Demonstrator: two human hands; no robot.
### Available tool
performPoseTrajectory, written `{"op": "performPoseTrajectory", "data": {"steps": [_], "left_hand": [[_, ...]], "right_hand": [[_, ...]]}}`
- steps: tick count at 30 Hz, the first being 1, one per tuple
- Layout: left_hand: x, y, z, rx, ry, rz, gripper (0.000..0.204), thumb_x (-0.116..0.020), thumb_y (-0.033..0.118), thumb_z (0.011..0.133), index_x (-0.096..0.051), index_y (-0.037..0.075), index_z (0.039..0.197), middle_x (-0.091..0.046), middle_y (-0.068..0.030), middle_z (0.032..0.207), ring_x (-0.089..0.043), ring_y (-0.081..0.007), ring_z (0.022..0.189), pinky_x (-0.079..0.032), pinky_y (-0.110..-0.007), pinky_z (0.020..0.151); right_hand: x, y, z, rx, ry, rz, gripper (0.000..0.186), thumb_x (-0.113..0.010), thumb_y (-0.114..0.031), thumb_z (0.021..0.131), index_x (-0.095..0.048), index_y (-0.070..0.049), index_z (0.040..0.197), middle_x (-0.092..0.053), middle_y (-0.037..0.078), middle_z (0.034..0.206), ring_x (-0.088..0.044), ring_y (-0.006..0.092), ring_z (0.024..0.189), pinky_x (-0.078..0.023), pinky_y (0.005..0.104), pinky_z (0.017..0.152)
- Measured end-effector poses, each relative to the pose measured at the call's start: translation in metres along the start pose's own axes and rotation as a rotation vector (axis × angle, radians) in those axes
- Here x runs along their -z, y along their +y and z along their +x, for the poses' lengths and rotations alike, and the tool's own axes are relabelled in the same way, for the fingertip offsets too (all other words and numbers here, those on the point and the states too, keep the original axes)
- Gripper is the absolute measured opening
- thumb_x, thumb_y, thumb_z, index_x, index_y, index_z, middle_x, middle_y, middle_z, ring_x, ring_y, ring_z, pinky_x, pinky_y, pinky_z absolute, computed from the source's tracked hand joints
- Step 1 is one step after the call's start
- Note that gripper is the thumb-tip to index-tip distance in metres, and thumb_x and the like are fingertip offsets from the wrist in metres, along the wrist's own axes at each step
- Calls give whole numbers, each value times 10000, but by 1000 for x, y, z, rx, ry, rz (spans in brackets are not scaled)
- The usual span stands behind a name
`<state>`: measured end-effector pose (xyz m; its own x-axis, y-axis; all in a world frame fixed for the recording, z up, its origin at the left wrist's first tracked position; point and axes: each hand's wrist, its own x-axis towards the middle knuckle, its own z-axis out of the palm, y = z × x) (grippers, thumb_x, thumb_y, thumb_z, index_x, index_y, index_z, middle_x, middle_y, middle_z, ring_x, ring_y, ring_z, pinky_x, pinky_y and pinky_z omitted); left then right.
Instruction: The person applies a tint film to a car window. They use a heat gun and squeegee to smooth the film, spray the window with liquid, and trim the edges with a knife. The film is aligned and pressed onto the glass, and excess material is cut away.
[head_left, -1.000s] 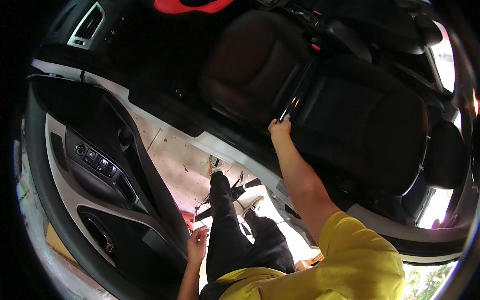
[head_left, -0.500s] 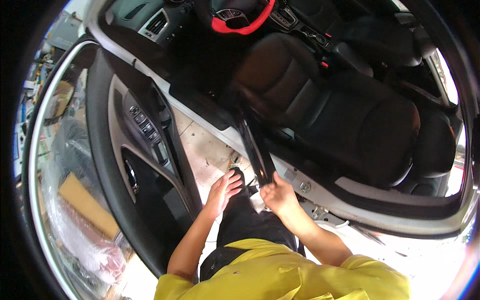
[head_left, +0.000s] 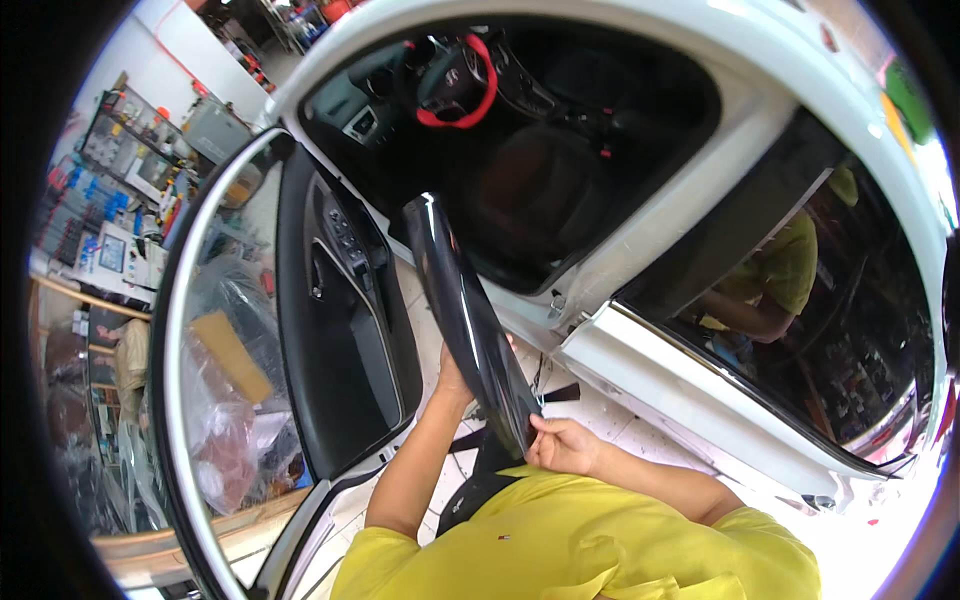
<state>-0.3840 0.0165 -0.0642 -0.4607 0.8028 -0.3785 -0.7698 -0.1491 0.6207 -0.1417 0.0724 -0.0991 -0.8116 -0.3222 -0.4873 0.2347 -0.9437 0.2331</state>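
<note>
A long, glossy black piece, curved like a roll of dark film [head_left: 465,310], slants in front of me from the car's door opening down to my waist. My left hand [head_left: 453,378] supports it from beneath, mostly hidden behind it; a little of the fingers shows past its right edge. At the near end, my right hand [head_left: 563,445] pinches its lower right edge between thumb and fingers. The far end rises before the dark driver's seat [head_left: 530,190]. What exactly the piece is made of I cannot tell.
An open car door [head_left: 345,400] with a dark inner panel stands to my left. Ahead is a red-rimmed steering wheel [head_left: 455,118]. The white rear door [head_left: 680,380], with dark reflective glass, lies to the right. Shelves [head_left: 130,145] with tools fill the far left.
The view has swung, bringing the rear door and shelves into sight. The black piece is now raised and turned broad side up, and my left hand has gone from spread beside it to beneath it.
</note>
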Motion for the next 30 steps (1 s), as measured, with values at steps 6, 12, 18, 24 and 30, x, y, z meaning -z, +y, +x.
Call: {"op": "performPoseTrajectory", "data": {"steps": [6, 12, 18, 24, 30], "left_hand": [[-38, 44, -90, -125, -129, 249, 477, -730, 443, 965, -641, 31, 1189, -730, -171, 972, -758, -305, 802, -662, -459, 710], [-21, 31, -182, 234, -297, 571, 649, -783, 160, 846, -541, 39, 1437, -681, -70, 1186, -682, -158, 1007, -573, -311, 858], [-23, -39, -252, 176, -533, 826, 885, -836, 278, 839, -403, 17, 1565, -569, -113, 1439, -519, -214, 1314, -418, -379, 1102], [-20, -33, -280, 699, -525, 971, 1025, -884, 365, 826, -348, -6, 1617, -540, -130, 1522, -468, -224, 1415, -349, -375, 1205], [-26, 3, -300, 614, -638, 905, 1036, -929, 348, 797, -379, -37, 1587, -577, -123, 1463, -527, -190, 1318, -426, -357, 1141]], "right_hand": [[-68, 31, -101, 208, 351, -1525, 263, -773, -319, 989, -802, -58, 996, -797, 94, 1074, -731, 182, 899, -576, 336, 777], [-287, 72, -166, 1708, -369, -2158, 405, -798, -128, 843, -691, -18, 1218, -685, 168, 1196, -662, 371, 1069, -538, 442, 902], [-381, 198, -108, 1906, -1254, -1967, 519, -826, -384, 729, -714, -24, 1085, -660, 123, 1085, -612, 322, 1111, -438, 468, 1041], [-366, 139, -121, 1778, -1244, -2227, 230, -752, -203, 749, -574, -70, 692, -556, 57, 742, -587, 267, 790, -480, 422, 906], [-355, 30, -213, 1795, -735, -2524, 240, -729, -106, 847, -698, -3, 1062, -693, 172, 1176, -641, 355, 1207, -466, 500, 1098]]}}
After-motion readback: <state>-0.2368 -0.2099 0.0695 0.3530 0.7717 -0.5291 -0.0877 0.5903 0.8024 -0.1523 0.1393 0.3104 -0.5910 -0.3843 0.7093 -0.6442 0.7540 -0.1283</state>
